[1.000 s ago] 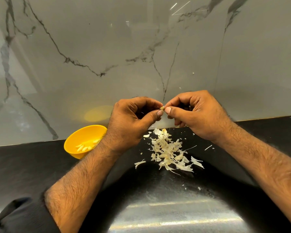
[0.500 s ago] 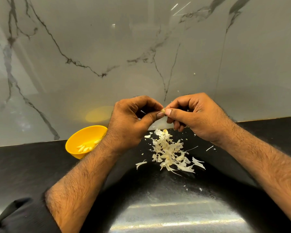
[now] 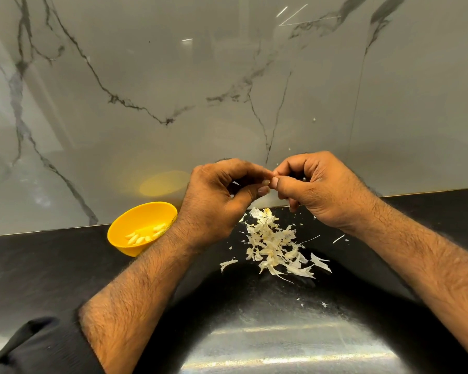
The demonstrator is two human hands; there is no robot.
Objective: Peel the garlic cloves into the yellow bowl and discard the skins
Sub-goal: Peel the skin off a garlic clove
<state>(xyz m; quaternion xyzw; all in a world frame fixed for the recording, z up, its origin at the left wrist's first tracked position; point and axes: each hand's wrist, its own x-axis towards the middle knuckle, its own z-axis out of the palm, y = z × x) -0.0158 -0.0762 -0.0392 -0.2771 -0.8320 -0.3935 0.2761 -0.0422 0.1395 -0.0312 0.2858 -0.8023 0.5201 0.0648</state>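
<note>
My left hand (image 3: pixel 216 201) and my right hand (image 3: pixel 316 190) meet fingertip to fingertip above the counter, both pinching a small garlic clove (image 3: pixel 266 182) that is mostly hidden between thumbs and fingers. Directly below them a loose pile of pale garlic skins (image 3: pixel 276 244) lies on the black counter. The yellow bowl (image 3: pixel 125 225) stands to the left, beside my left wrist, with several peeled cloves (image 3: pixel 142 236) inside.
A black countertop (image 3: pixel 38 265) runs left to right, backed by a grey marble wall (image 3: pixel 173 76). Small skin scraps (image 3: pixel 338 238) are scattered right of the pile. A shiny reflection covers the counter's near part. A dark sleeve (image 3: pixel 33 346) shows at bottom left.
Both hands stay over the skin pile and keep working the clove; the fingers have shifted slightly. The view has tilted a little. Bowl and pile have not moved.
</note>
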